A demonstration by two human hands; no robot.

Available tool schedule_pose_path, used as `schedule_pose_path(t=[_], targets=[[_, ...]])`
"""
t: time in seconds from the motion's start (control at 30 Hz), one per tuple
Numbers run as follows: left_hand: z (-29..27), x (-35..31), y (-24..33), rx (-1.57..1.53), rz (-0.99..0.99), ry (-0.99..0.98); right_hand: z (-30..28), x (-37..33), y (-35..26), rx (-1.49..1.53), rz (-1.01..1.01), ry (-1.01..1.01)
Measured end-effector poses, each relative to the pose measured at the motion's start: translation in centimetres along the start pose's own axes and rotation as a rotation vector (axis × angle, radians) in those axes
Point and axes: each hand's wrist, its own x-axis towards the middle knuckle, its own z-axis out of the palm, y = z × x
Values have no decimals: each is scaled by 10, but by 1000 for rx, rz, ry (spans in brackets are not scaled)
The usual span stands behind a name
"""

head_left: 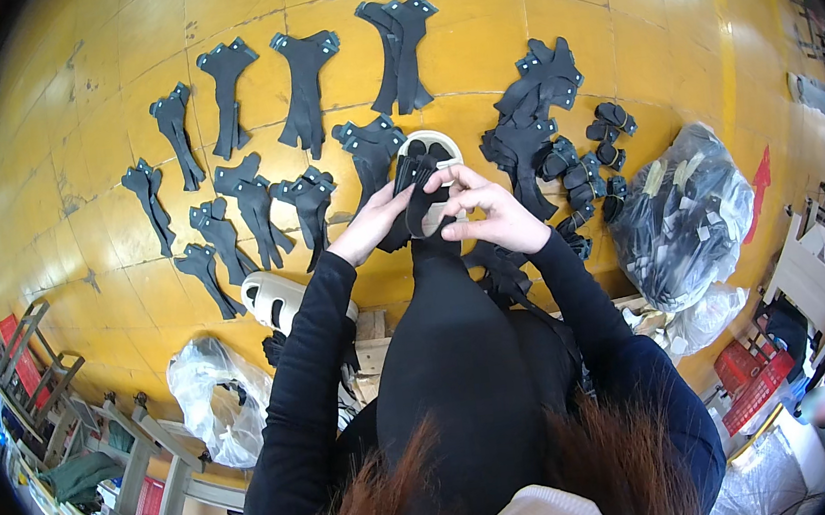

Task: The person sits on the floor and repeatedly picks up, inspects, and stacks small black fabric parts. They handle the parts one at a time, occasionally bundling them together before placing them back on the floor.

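A bundle of black fabric pieces is held above one of my white clogs. My left hand grips the bundle from its left side, thumb along the top. One strip curves down on the right of the bundle. My right hand is at that edge, its fingertips touching the fabric; thumb and fingers are spread apart in a curve. Flat stacks of similar black cut pieces lie on the yellow floor beyond my hands. Smaller rolled, banded black bundles lie to the right.
A large clear plastic bag full of black pieces stands at the right, with another bag beside it. At lower left are my other white clog and a clear bag. Racks and red crates line the edges.
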Motion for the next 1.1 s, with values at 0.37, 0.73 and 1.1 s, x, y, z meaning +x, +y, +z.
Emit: schedule_pose_path(t=[0.37,0.73,1.1], targets=[[11,-3,4,200,84,-172,4,0,35,-121,271,369],[45,-1,-30,1182,361,141,4,-23,58,-532,129,-42],[39,12,-20,1339,632,290,2,-21,68,-812,-10,208]])
